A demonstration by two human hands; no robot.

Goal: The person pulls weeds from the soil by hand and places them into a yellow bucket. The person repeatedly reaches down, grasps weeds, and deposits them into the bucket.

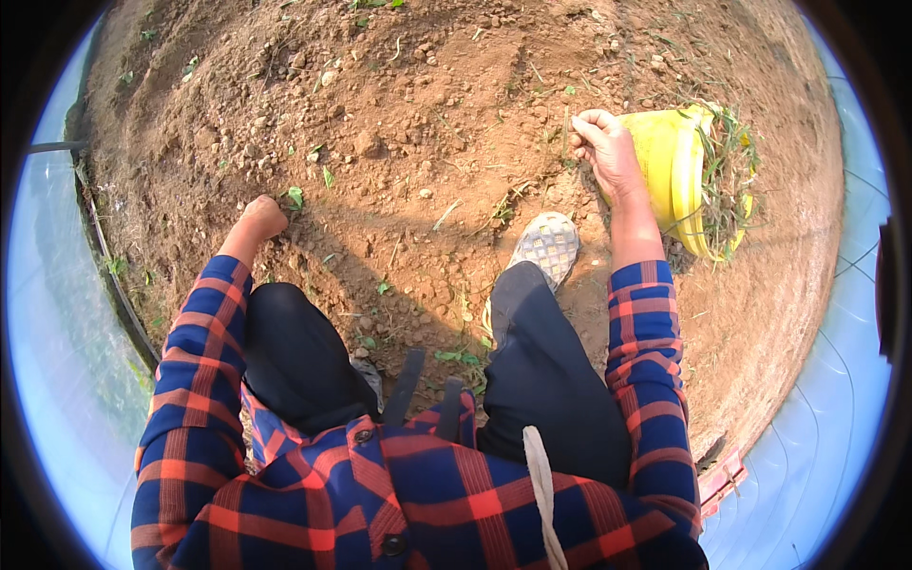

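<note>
My left hand (263, 216) is low over the brown soil (413, 157), its fingers curled beside a small green leaf (295, 197); whether anything is inside them is hidden. My right hand (602, 146) pinches a thin plant stem (566, 132) between thumb and fingers, just left of a yellow plastic bucket (655, 153). The bucket lies tipped on its side with its mouth to the right. Pulled grass and weeds (730, 178) fill the mouth and stick out of it.
Small weeds (503, 208) and loose leaves are scattered among clods. My shoe (548, 246) stands between the hands, nearer the right one. Plastic sheeting (64, 285) borders the soil at the left, and more curves along the right. A reddish object (721, 484) lies at the lower right.
</note>
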